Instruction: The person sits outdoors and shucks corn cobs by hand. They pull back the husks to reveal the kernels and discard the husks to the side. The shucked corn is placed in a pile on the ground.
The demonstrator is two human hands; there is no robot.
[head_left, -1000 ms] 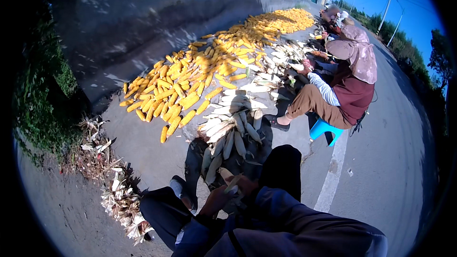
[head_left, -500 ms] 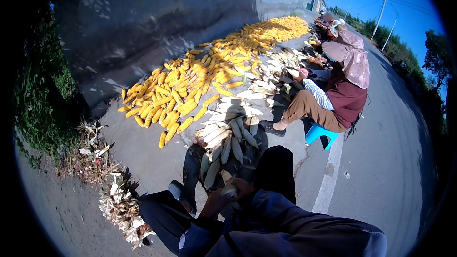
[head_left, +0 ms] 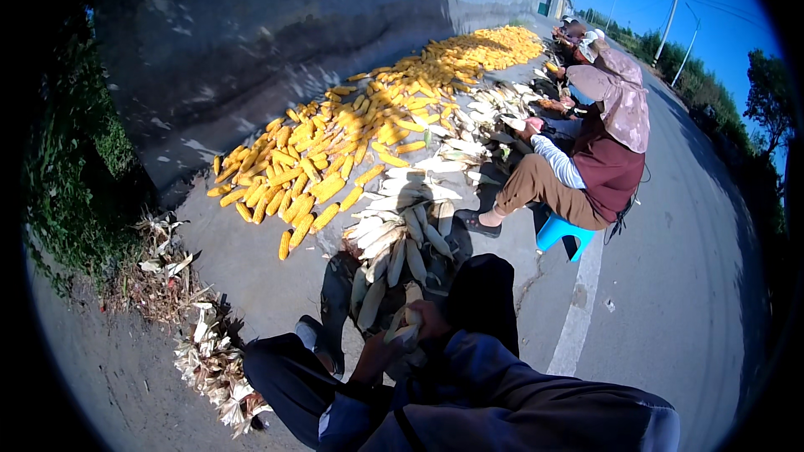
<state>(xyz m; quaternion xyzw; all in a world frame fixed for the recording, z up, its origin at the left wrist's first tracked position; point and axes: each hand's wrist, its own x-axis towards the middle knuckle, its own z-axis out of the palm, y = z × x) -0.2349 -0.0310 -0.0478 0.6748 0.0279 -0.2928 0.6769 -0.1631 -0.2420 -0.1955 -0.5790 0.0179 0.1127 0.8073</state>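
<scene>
Between my knees, in shadow, I hold an ear of corn [head_left: 405,331] with pale husk on it. My left hand [head_left: 376,356] is closed round its lower side, and my right hand [head_left: 432,319] grips it from the right. Some of the fingers are lost in the dark. Just beyond my hands lies a heap of unhusked corn [head_left: 408,238] in whitish husks. Farther off, a long spread of bare yellow cobs [head_left: 310,172] covers the ground along the wall.
Stripped husks [head_left: 219,368] lie in a pile left of my leg. At the right a person [head_left: 599,151] sits on a blue stool [head_left: 563,236], with more people beyond. A grey wall [head_left: 276,42] runs along the far left; a white line [head_left: 578,318] marks the road.
My right hand and the ear of corn have risen slightly, and the pale husk shows more between my hands. The seated person at the right has shifted a little.
</scene>
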